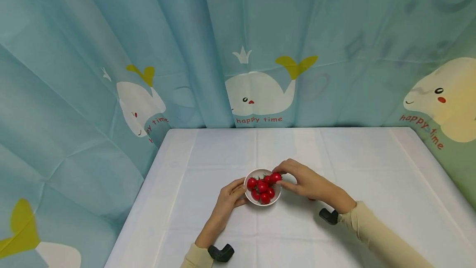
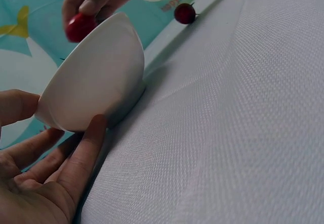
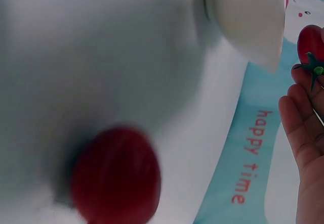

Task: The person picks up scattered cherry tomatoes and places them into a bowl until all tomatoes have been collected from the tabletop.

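A white bowl [image 1: 255, 204] full of red cherry tomatoes [image 1: 262, 186] stands on the white cloth. From its left side my left hand [image 1: 227, 202] grips it, with the thumb at the rim and fingers against the lower wall in the left wrist view. Over the bowl's right rim, my right hand [image 1: 306, 181] pinches a cherry tomato [image 3: 310, 42] with a green stem top. One loose cherry tomato [image 2: 185, 13] lies on the cloth right of the bowl, mostly hidden beneath the right wrist in the head view.
White cloth [image 1: 208, 152] covers the table. A blue-green curtain [image 1: 178, 32] with whale pictures hangs behind the far edge and along both sides. Black wrist camera mounts [image 1: 222, 254] sit at both wrists.
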Action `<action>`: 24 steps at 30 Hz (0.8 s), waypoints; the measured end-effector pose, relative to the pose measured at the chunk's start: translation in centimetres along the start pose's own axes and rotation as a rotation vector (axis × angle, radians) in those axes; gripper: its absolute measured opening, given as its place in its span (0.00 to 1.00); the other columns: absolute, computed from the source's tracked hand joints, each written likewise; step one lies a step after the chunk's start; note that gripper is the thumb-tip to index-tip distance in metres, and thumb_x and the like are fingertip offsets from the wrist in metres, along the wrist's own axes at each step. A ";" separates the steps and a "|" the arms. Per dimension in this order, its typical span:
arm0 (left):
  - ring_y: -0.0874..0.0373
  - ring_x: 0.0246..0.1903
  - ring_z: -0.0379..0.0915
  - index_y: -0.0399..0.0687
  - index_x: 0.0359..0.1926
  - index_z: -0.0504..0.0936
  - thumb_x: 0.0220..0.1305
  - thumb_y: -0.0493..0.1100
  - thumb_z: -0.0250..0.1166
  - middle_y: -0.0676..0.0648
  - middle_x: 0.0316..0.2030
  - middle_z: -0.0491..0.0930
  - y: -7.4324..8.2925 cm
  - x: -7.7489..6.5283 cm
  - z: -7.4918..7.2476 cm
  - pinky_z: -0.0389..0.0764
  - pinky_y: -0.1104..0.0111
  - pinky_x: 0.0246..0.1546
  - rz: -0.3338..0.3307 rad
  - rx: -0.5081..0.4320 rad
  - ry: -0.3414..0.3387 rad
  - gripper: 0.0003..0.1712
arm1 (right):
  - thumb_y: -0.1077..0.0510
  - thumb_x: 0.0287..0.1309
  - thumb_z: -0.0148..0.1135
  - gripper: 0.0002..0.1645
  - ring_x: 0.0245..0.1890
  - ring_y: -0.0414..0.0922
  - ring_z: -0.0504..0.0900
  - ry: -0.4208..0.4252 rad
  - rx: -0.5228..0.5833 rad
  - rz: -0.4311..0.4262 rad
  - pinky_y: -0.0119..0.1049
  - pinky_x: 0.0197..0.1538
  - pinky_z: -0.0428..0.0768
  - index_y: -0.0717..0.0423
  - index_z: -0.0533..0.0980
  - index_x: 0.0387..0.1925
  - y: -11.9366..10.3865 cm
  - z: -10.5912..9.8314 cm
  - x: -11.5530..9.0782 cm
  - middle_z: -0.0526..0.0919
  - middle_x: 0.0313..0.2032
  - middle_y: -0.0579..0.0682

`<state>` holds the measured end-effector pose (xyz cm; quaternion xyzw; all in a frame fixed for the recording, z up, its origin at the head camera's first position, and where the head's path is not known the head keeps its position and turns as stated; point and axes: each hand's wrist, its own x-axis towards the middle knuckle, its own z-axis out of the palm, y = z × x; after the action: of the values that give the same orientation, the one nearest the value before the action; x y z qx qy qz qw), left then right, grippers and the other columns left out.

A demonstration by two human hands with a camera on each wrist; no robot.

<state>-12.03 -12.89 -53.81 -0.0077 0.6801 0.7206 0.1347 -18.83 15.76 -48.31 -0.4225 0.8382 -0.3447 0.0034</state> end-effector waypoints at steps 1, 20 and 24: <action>0.56 0.57 0.83 0.38 0.74 0.71 0.78 0.47 0.60 0.34 0.66 0.78 0.0 0.0 0.0 0.88 0.70 0.52 0.000 0.000 0.000 0.30 | 0.58 0.65 0.72 0.19 0.53 0.38 0.82 -0.002 0.009 -0.004 0.40 0.58 0.86 0.48 0.80 0.56 -0.1 0.3 0.2 0.83 0.51 0.38; 0.55 0.58 0.83 0.40 0.73 0.71 0.78 0.49 0.60 0.35 0.67 0.77 0.0 0.0 -0.1 0.88 0.71 0.52 -0.005 0.008 -0.005 0.30 | 0.55 0.67 0.70 0.18 0.52 0.41 0.79 -0.057 -0.212 -0.060 0.37 0.55 0.86 0.53 0.80 0.55 -1.3 2.7 3.8 0.86 0.49 0.45; 0.56 0.58 0.83 0.39 0.73 0.71 0.78 0.49 0.60 0.35 0.68 0.77 0.0 0.0 -0.1 0.88 0.71 0.52 -0.004 0.005 -0.003 0.30 | 0.57 0.66 0.71 0.19 0.52 0.42 0.80 -0.072 -0.257 -0.072 0.37 0.56 0.87 0.55 0.80 0.56 -1.5 2.6 3.9 0.86 0.49 0.46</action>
<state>-12.06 -12.97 -53.86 -0.0077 0.6816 0.7187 0.1372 -19.49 10.83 -48.27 -0.4612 0.8592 -0.2192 -0.0331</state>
